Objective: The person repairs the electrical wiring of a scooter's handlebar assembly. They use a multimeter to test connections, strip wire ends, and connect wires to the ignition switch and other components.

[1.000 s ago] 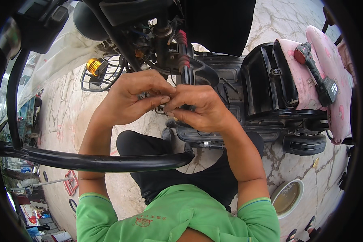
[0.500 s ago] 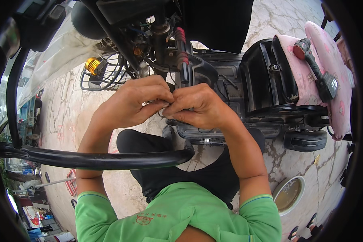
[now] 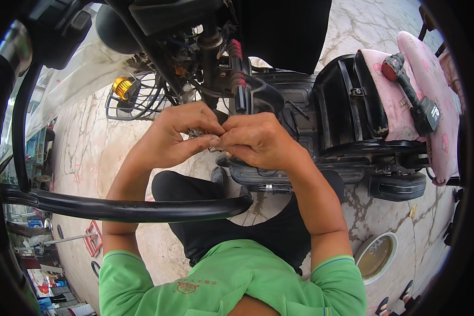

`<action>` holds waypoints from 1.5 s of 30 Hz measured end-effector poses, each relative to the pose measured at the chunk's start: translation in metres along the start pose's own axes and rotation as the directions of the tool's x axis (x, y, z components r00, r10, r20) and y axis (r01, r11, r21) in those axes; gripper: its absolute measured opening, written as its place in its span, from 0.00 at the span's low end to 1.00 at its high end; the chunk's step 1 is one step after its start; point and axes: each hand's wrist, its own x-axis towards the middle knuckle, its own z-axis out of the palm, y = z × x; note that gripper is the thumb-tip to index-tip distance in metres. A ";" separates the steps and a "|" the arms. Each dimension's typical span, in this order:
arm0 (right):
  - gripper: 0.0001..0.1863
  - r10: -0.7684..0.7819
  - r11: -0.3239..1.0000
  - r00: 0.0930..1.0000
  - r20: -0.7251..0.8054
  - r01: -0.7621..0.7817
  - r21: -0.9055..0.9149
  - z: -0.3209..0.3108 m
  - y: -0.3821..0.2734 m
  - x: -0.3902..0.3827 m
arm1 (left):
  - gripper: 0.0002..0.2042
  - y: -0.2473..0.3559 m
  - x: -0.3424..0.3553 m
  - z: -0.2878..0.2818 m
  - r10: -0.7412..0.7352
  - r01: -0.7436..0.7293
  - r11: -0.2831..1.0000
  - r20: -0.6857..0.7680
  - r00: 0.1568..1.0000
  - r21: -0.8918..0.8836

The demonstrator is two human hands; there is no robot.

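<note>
My left hand (image 3: 181,131) and my right hand (image 3: 260,139) meet in front of the stripped front end of an electric scooter (image 3: 210,58). Both are closed in a pinch, thumbs against fingers, with the fingertips touching. Between them is something small, mostly covered by the fingers; a thin, pale, wire-like bit shows below the left thumb. Just above the right hand stands a black-and-red rod with a spring-like coil (image 3: 238,76). Loose wires (image 3: 179,45) hang exposed behind the hands.
A black curved bar (image 3: 126,209) crosses over my left forearm. On the pink-covered seat (image 3: 376,68) at right lies a cordless power tool (image 3: 413,95). A basin of murky water (image 3: 376,258) stands on the cracked floor. A wire basket (image 3: 142,108) with a gold lamp (image 3: 122,88) is at left.
The fingers have shifted slightly against each other, and a little more of the small piece shows by the left thumb. The whole view has tilted a touch; the scooter parts are unchanged.
</note>
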 end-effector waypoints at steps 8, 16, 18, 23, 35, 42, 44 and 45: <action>0.11 -0.023 1.000 1.000 -0.019 0.023 -0.016 0.001 0.000 0.001 | 0.05 -0.005 -0.005 0.013 0.012 -0.008 0.999 -0.121 0.993 0.034; 0.10 0.021 0.985 0.998 0.064 -0.032 0.171 -0.002 0.001 0.001 | 0.08 0.000 -0.011 0.004 0.094 -0.094 0.994 -0.005 0.996 0.057; 0.10 0.069 0.957 0.989 0.132 -0.103 0.273 -0.002 0.002 -0.001 | 0.09 0.002 -0.011 0.004 0.116 -0.119 0.986 0.031 0.993 0.117; 0.10 0.105 0.878 0.966 0.237 -0.202 0.434 -0.002 0.003 0.000 | 0.11 0.009 -0.012 0.001 0.194 -0.201 0.950 0.051 0.980 0.240; 0.09 0.219 0.757 0.976 0.008 -0.175 0.629 0.003 0.011 0.006 | 0.06 -0.030 -0.021 0.027 0.102 -0.196 0.953 -0.367 0.925 -0.229; 0.09 0.405 0.711 0.913 -0.044 -0.284 0.644 0.009 0.010 0.006 | 0.04 -0.038 -0.009 0.048 -0.022 -0.317 0.813 -0.569 0.822 -0.489; 0.09 0.379 0.721 0.923 -0.058 -0.256 0.643 0.010 0.012 0.004 | 0.03 -0.040 -0.001 0.054 -0.048 -0.365 0.742 -0.588 0.807 -0.562; 0.08 0.362 0.722 0.929 -0.077 -0.227 0.654 0.012 0.013 0.004 | 0.03 -0.039 0.002 0.058 -0.077 -0.391 0.684 -0.594 0.800 -0.615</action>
